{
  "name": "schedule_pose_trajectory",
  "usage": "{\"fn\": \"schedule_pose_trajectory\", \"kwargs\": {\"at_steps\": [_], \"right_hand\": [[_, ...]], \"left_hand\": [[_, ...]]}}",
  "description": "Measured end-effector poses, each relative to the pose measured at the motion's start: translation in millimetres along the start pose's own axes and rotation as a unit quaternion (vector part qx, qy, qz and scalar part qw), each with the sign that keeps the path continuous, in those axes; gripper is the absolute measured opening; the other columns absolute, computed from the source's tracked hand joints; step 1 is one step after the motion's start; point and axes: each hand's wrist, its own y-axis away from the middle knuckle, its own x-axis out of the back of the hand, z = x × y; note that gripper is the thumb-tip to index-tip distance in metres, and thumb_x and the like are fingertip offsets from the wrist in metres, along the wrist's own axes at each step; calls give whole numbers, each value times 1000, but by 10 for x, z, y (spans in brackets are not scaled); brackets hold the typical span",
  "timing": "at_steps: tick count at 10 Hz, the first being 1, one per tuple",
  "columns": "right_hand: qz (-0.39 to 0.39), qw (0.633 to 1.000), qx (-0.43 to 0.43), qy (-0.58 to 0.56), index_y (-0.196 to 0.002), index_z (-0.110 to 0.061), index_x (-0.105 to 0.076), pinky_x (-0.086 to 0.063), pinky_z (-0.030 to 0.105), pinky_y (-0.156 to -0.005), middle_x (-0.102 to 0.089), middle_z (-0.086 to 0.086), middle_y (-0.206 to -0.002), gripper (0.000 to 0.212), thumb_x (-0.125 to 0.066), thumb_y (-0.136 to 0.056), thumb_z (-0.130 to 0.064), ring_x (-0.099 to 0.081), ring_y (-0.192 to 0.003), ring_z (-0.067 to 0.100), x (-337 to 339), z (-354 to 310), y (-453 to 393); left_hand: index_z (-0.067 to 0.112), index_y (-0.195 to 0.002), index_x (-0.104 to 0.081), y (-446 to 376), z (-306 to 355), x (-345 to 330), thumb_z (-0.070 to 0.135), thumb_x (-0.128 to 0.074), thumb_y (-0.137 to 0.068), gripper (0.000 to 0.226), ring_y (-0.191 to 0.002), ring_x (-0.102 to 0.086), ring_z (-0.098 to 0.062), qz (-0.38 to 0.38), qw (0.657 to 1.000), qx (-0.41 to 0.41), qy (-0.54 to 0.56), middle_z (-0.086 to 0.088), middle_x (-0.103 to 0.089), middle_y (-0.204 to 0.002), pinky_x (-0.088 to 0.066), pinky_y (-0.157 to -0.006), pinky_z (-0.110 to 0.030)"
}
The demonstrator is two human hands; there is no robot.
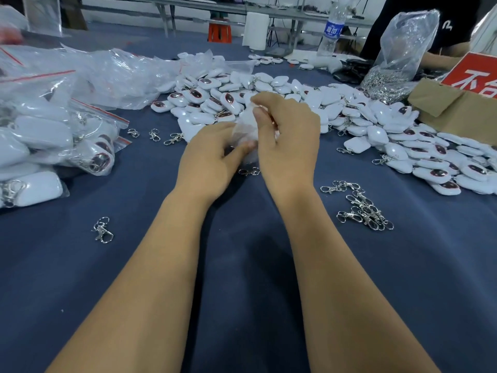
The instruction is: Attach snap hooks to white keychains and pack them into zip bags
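Observation:
Both my hands meet above the middle of the blue table. My left hand and my right hand pinch a small clear zip bag with a white keychain inside. A snap hook hangs below the bag between my hands. A wide heap of loose white keychains lies just beyond my hands and runs to the right. Loose snap hooks lie in a cluster to the right of my right forearm.
Filled zip bags pile up at the left, with a single hook in front of them. A clear sack of hooks, a cardboard box and a water bottle stand at the back right. Another person's arm rests there.

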Motion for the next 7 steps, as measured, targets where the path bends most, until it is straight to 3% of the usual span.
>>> {"fn": "schedule_pose_trajectory", "kwargs": {"at_steps": [1,2,3,4,5,6,7], "right_hand": [[23,998,-18,50,-136,-19,-57,-35,41,-98,-61,7,-113,40,-55,-96,-18,-51,-106,26,-1,31,89],[-11,997,-43,65,-138,-19,-53,-32,39,-102,-55,6,-123,45,-55,-93,-16,-45,-113,25,-38,56,167],[-56,995,-51,65,-134,-19,-57,-30,36,-101,-55,4,-123,44,-57,-91,-14,-45,-114,25,-96,101,195],[-101,990,-65,72,-129,-18,-61,-29,35,-101,-56,3,-120,38,-55,-92,-17,-45,-115,25,-156,150,208],[-153,981,-99,69,-121,-18,-65,-30,34,-100,-60,2,-116,32,-52,-92,-18,-46,-114,23,-184,212,210],[-148,979,-130,56,-117,-18,-67,-35,36,-99,-63,1,-109,30,-52,-92,-15,-50,-110,23,-166,209,204],[-82,969,-223,-71,-118,-20,-66,-42,40,-99,-62,-5,-109,32,-51,-93,-9,-54,-107,18,-104,165,142]], "left_hand": [[27,-82,-66,-7,-47,5,45,-51,-95,27,-78,-58,-12,128,989,70,37,10,-63,-79,-50,-76,-39],[24,-61,-47,-28,-107,222,45,-49,-98,42,-57,-39,-4,296,940,156,71,14,-46,-54,-36,-60,-25],[20,-71,-56,-51,-230,676,45,-47,-97,37,-61,-44,-8,406,894,185,41,13,-50,-57,-33,-62,-28],[7,-114,-60,-112,-349,1058,34,-47,-100,32,-94,-59,-21,468,853,230,8,0,-65,-94,-39,-79,-27],[14,-157,-11,-137,-250,1131,6,-54,-92,78,-140,-33,-32,458,837,282,-100,-14,-32,-153,-26,-112,-33],[23,-156,-16,-185,7,1080,-13,-47,-75,94,-145,-21,-35,482,820,195,-241,-22,-16,-158,-17,-115,-46],[23,-151,-29,-154,171,850,-3,-47,-71,85,-140,-28,-33,433,876,39,-209,-16,-26,-153,-15,-114,-41]]}}
